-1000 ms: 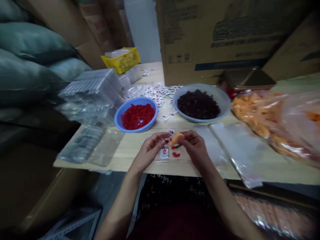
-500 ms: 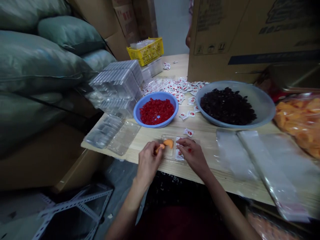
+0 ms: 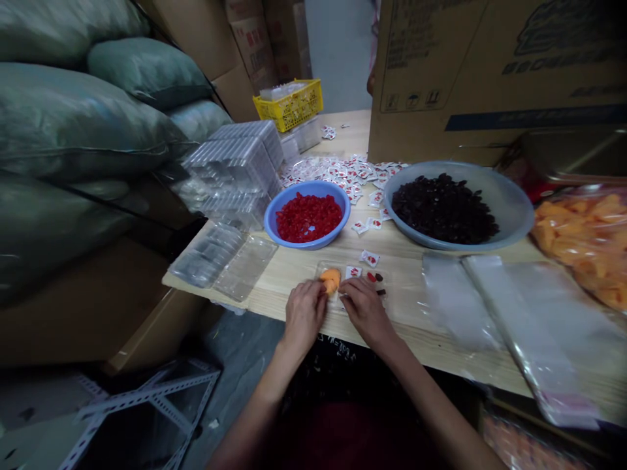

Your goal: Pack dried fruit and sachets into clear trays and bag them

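A clear plastic tray (image 3: 321,266) with compartments lies at the table's front edge. In its left compartment overlapping orange dried fruit slices (image 3: 331,277) rest. My left hand (image 3: 304,312) is closed, its fingertips pinching the lower slice. My right hand (image 3: 366,311) reaches over the middle of the tray with curled fingers. Its fingertips are by the right edge of the slices, and what they hold, if anything, is hidden. A small white packet (image 3: 353,271) with red print shows in the middle compartment. To the right lie a red fruit piece (image 3: 371,277) and a dark piece (image 3: 379,277).
Behind the tray stand a blue bowl of red dried fruit (image 3: 308,219) and a larger bowl of dark dried fruit (image 3: 443,209). Loose packets (image 3: 343,171) are scattered behind. Stacked clear trays (image 3: 240,163) stand left; plastic bags (image 3: 509,326) and bagged orange slices (image 3: 588,235) lie right.
My left hand has brought an orange slice into the left compartment, against the other one. My right hand has shifted left toward the slices, uncovering the pieces on the right.
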Demonstrator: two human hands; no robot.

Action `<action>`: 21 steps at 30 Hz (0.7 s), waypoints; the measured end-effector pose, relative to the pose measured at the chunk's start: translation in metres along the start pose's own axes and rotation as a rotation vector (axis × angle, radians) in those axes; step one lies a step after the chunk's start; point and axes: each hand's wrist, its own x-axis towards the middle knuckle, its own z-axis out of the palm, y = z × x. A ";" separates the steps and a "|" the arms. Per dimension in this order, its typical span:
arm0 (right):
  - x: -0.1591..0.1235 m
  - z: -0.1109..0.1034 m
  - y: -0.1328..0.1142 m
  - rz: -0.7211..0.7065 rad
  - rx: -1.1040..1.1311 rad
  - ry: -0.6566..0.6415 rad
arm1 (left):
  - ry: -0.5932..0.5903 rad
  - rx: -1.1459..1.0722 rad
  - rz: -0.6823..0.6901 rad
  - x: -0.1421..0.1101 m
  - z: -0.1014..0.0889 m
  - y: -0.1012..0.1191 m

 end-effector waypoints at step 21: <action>0.013 0.000 0.006 -0.132 -0.332 0.016 | 0.046 -0.022 -0.042 0.028 -0.044 -0.034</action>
